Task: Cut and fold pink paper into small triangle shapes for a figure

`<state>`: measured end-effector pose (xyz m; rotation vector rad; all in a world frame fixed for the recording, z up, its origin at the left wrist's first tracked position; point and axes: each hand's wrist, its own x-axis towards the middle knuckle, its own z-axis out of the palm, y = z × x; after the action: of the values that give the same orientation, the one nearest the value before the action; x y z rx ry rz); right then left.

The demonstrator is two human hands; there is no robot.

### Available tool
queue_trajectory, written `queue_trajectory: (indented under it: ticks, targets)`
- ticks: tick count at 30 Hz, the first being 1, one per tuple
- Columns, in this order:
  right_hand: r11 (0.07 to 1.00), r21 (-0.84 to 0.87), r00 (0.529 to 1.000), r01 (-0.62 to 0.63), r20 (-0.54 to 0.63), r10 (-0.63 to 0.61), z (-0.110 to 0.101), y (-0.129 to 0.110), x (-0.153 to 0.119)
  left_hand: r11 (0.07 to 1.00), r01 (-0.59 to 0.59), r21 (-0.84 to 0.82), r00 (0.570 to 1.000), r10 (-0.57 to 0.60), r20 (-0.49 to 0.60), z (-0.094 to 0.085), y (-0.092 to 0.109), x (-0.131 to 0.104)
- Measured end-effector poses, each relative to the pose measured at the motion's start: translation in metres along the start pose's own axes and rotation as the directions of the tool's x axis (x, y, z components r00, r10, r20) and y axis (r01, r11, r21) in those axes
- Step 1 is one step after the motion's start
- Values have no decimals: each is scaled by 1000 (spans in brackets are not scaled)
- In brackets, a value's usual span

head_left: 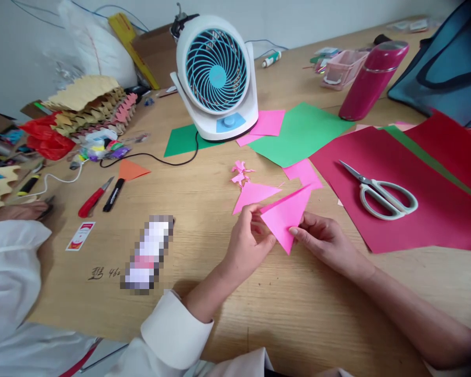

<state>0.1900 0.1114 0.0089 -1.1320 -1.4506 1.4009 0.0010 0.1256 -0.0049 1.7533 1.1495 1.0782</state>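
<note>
A folded pink paper triangle (286, 214) is held above the table between my two hands. My left hand (251, 235) grips its left edge, with the fingers partly behind the sheet. With the thumb on the front near the lower tip, my right hand (322, 238) pinches the right side; its other fingers are behind the paper. Just beyond lie another pink paper triangle (255, 196) and small pink cut scraps (240, 173). White-handled scissors (380, 195) rest to the right on dark red paper (400, 230).
A white fan (217, 78) stands at the back, near green paper (302, 136) and a magenta flask (372, 78). Leftward lie a blurred-out phone (149, 254), a red knife (92, 201), a black cutter (113, 195) and an orange paper piece (132, 170). Another person's sleeve (11, 267) is at the far left.
</note>
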Motion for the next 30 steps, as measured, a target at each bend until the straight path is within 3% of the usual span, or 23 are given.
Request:
queue_trajectory:
  ticks: [3, 5, 8, 12, 17, 21, 25, 30]
  targets:
    - [996, -78, 996, -44, 74, 49, -4, -3, -2, 918, -279, 281, 955, 296, -20, -11, 5, 5]
    - [992, -120, 990, -40, 133, 56, -8, -4, -3, 808, -418, 415, 902, 422, 88, -18, 8, 8]
    - [982, -189, 980, -1, 197, 39, -13, -4, -4, 693, -560, 454, 828, 487, 279, -25, 9, 10]
    - [933, -358, 984, 42, 176, 24, -18, 3, -6, 731, -597, 329, 777, 425, 465, -23, 7, 10]
    - [803, -578, 986, 146, 156, -67, -23, 13, -6, 774, -537, 335, 791, 325, 517, -13, 3, 5]
    - [732, -638, 967, 239, 229, -116, -26, 12, -9, 691, -575, 437, 780, 302, 549, -8, -2, -1]
    - [666, -672, 946, 323, 256, -200, -27, 16, -29, 590, -610, 528, 769, 282, 573, -6, -2, -5]
    - [591, -730, 936, 343, 211, -282, -25, 23, -57, 591, -582, 559, 783, 221, 582, -5, 7, -8]
